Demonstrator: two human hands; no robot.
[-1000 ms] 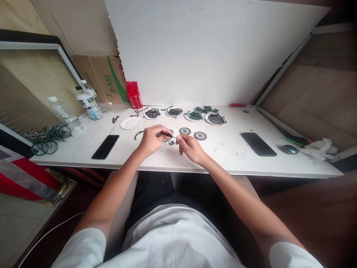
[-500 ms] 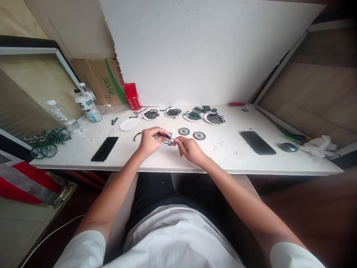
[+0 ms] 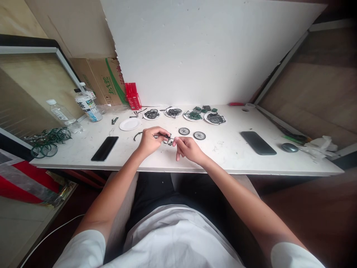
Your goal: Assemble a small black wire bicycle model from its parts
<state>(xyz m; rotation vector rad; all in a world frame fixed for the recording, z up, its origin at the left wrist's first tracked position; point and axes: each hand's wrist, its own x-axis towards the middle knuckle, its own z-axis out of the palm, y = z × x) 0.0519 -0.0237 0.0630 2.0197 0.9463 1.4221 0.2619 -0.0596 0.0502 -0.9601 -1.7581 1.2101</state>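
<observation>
Above the front half of the white table, my left hand (image 3: 150, 142) is closed on a small dark model bicycle part (image 3: 168, 141), pinched between thumb and fingers. My right hand (image 3: 188, 148) meets it from the right with thumb and forefinger pressed together at a thin end of the part; its lower fingers hang looser. What exactly sits in that pinch is too small to make out. Two spoked toy wheels, a left one (image 3: 184, 131) and a right one (image 3: 199, 135), lie flat just beyond my right hand. A curved dark strip (image 3: 136, 137) rests left of my left hand, partly hidden by it.
Several plates of dark and green bicycle parts (image 3: 193, 115) line the back, beside a white plate (image 3: 129, 124). Phones lie left (image 3: 105, 149) and right (image 3: 258, 143), with a mouse (image 3: 289, 147) farther right. Bottles (image 3: 88, 107) and assembled green model bicycles (image 3: 51, 141) stand left.
The fingers of my right hand have shifted slightly, with the lower ones reaching a little farther down and left. My left hand keeps its hold in the same place.
</observation>
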